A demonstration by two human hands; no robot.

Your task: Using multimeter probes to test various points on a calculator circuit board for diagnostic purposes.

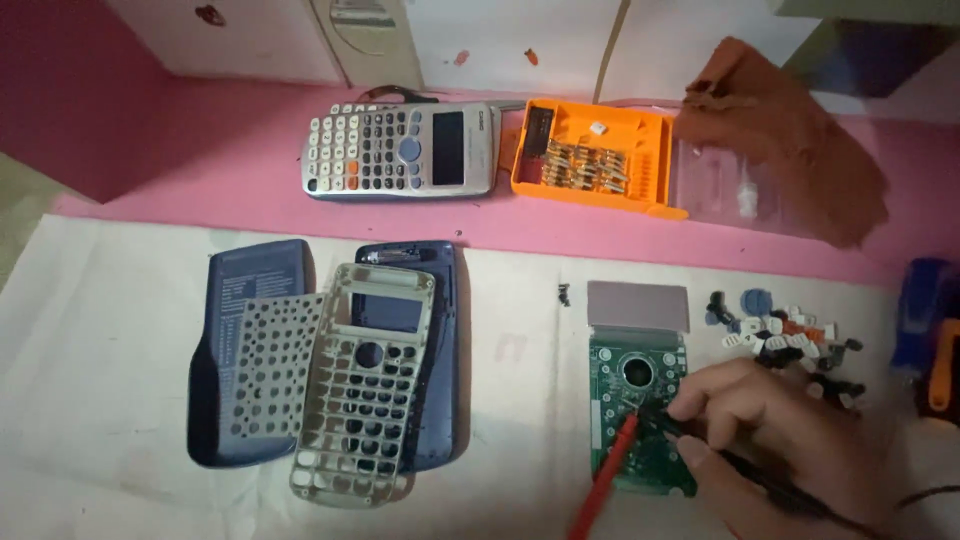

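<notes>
A dismantled calculator: its front shell [362,385] and covers are laid at left. At near right, a green circuit board [640,415] is probed by the right hand [775,425], closed on a black probe [745,470]; a red probe [608,480] also touches it. Reassembly remains undone.

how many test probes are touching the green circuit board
2. A red probe comes up from the bottom edge onto the green circuit board. A black probe sits in the right hand, tip meeting it there.
</notes>
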